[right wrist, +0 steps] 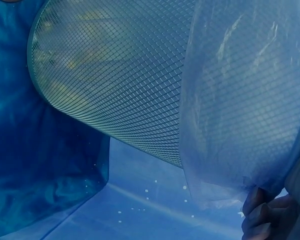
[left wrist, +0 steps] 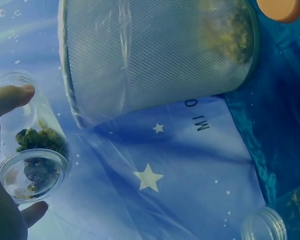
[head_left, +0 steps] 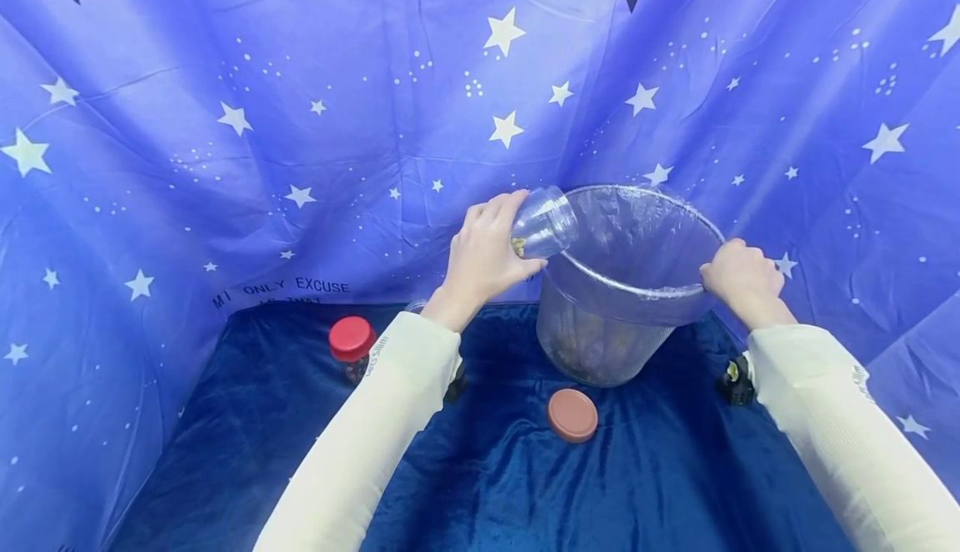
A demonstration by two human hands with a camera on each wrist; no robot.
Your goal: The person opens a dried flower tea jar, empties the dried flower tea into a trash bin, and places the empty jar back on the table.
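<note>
My left hand grips a clear jar, tilted, with its mouth toward the rim of a mesh wastebasket. Greenish-yellow clumps lie inside the jar near its base, seen in the left wrist view. The wastebasket leans a little and is lined with a clear plastic bag folded over its rim. On its right side, my right hand holds the rim and bag, fingers curled. Blurred yellowish matter shows through the mesh low in the basket.
A reddish-brown round lid lies on the dark blue cloth before the basket. Left of my left forearm stands a red-lidded jar, partly hidden. Another clear container shows in the left wrist view. A star-patterned curtain hangs close behind.
</note>
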